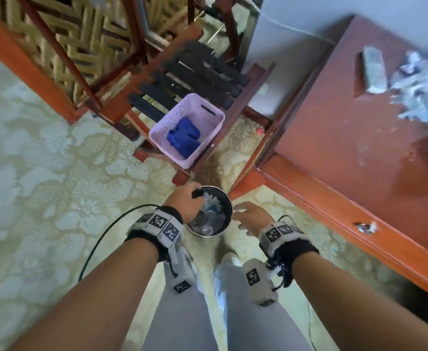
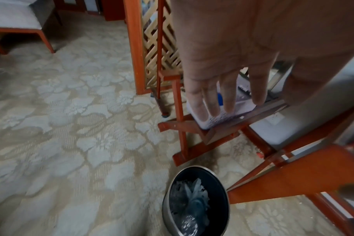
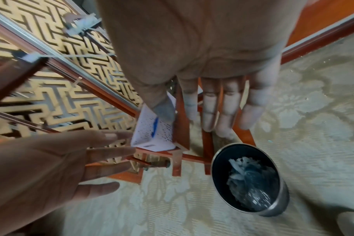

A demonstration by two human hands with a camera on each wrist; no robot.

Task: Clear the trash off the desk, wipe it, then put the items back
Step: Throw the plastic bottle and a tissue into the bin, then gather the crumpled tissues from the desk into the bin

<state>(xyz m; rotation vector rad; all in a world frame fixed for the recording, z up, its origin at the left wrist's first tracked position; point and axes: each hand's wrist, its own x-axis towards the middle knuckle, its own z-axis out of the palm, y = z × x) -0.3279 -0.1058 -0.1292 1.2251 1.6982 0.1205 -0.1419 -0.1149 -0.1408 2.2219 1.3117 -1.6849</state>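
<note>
A round metal trash bin (image 1: 227, 198) (image 2: 168, 212) (image 3: 281, 198) stands on the carpet by the desk's corner. It holds white shredded paper and a clear plastic bottle (image 1: 207, 222). My left hand (image 1: 185, 202) (image 2: 228, 89) hovers over the bin's left rim with straight fingers and holds nothing. My right hand (image 1: 249, 215) (image 3: 218, 111) hangs just right of the bin, fingers spread, also empty. The reddish wooden desk (image 1: 334, 138) at the right carries torn paper scraps (image 1: 420, 97) and a grey flat oblong object (image 1: 373, 69).
A lilac perforated basket (image 1: 208, 110) with a blue cloth (image 1: 183, 136) sits on a slatted wooden rack (image 1: 200, 69) behind the bin. A gold lattice screen (image 1: 63, 46) stands at the left. A grey chair (image 2: 14, 20) stands farther off. Patterned carpet (image 1: 43, 186) spreads to the left.
</note>
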